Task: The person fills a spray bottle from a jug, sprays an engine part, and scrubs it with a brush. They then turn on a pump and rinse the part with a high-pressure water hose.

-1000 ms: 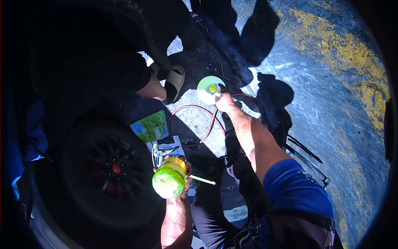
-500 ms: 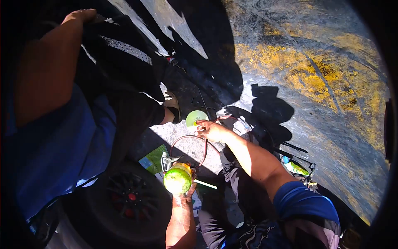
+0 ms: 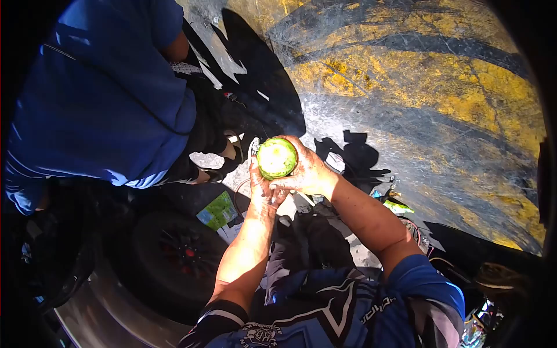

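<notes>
Both my hands are wrapped round a bright green round cup (image 3: 277, 158), seen from above and glaring in the sun. My left hand (image 3: 264, 188) grips it from the left and below. My right hand (image 3: 310, 172) curves round its right side, thumb underneath. A silver metal piece (image 3: 254, 147), which looks like part of a spray gun, shows beside the left fingers. Whether the pale green disc-shaped lid is on the cup I cannot make out.
Another person in a blue shirt (image 3: 104, 98) bends close on my left. Below lies a vehicle wheel (image 3: 187, 252), with a green printed sheet (image 3: 217, 210) beside it. A hose (image 3: 239, 188) lies on the ground, and the yellow-marked pavement (image 3: 406, 87) stretches right.
My right hand has come up from the pale green lid near the ground and joined my left on the cup. The cup has moved up and right. The other person has leaned farther over.
</notes>
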Tool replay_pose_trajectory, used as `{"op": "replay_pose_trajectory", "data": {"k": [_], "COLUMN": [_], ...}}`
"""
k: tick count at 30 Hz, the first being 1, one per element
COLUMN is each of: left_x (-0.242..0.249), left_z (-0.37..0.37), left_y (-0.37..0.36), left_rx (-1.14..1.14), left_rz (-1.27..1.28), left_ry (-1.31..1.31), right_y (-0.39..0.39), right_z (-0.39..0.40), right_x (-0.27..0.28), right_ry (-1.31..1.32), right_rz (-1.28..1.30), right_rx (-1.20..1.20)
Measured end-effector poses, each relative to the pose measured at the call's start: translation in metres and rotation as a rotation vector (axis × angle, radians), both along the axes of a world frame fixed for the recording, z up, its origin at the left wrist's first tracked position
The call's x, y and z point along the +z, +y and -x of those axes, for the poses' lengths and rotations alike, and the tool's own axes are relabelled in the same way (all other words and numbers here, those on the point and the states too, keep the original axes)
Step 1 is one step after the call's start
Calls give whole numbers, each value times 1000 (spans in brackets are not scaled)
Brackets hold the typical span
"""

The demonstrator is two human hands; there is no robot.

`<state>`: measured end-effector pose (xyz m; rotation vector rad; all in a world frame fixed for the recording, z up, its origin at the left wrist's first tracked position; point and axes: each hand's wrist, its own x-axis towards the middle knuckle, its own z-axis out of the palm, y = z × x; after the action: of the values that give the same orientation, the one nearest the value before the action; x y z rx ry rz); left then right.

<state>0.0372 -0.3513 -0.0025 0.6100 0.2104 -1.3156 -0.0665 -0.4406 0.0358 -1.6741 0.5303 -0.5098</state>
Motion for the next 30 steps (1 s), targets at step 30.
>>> {"op": "replay_pose_trajectory", "data": {"k": [30], "left_x": [273], "left_z": [185], "left_y": [67], "left_rx": [-28], "left_rz": [413], "left_ry": [-584], "right_y": [150], "right_z": [251], "right_x": [90], "right_ry": [-77], "right_rz": [82], "right_rx": [-442]}}
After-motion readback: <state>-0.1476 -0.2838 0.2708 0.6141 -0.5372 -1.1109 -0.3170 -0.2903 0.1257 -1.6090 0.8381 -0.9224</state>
